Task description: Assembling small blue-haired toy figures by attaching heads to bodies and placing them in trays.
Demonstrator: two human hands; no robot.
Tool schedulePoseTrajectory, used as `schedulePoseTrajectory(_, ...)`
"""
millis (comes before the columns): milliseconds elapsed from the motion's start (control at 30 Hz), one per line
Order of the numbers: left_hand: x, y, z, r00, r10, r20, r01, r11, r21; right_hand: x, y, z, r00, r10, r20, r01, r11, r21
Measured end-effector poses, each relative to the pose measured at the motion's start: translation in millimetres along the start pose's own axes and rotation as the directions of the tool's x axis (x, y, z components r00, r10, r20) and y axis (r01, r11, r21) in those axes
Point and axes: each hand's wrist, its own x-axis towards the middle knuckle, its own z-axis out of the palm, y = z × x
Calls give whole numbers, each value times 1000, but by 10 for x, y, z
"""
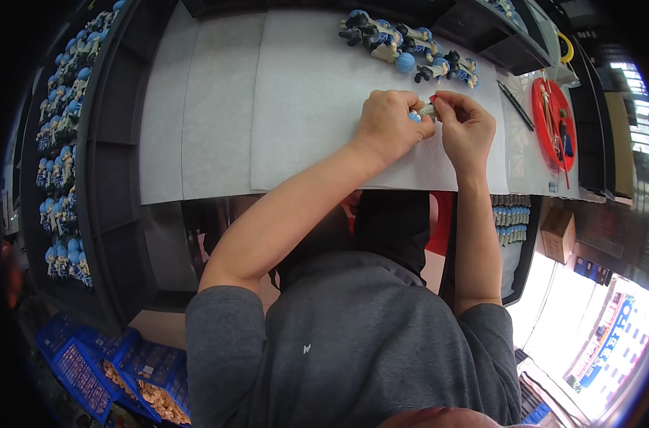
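My left hand (390, 127) is closed around a small figurine (427, 110) with a blue top and a pale body, held just above the white table sheet (303, 107). Opposite it, my right hand (468, 132) has thumb and forefinger pinched together at the figurine's other end. Between those fingertips shows a tiny red piece (433, 98), too small to name. Most of the figurine is covered by my fingers. Beyond my hands, several blue-headed figurines (405, 63) lie in a loose group.
On the right are a red oval tray (538, 107) of thin tools and a black pen-like tool (515, 104). Black trays (114, 128) line the left, with rows of figurines (60, 171) past them. Blue crates (82, 378) stand at lower left. Another figurine tray (510, 274) sits below the table's right edge.
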Motion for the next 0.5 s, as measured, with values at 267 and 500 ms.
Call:
schedulePoseTrajectory(267, -20, 25, -11, 999, -29, 23, 30, 999, -20, 99, 51, -43, 995, -87, -43, 83, 993, -89)
schedulePoseTrajectory(500, -21, 13, -2, 1000, -9, 0, 9, 1000, -8, -10, 35, -8, 981, -193, -33, 188, 975, -119)
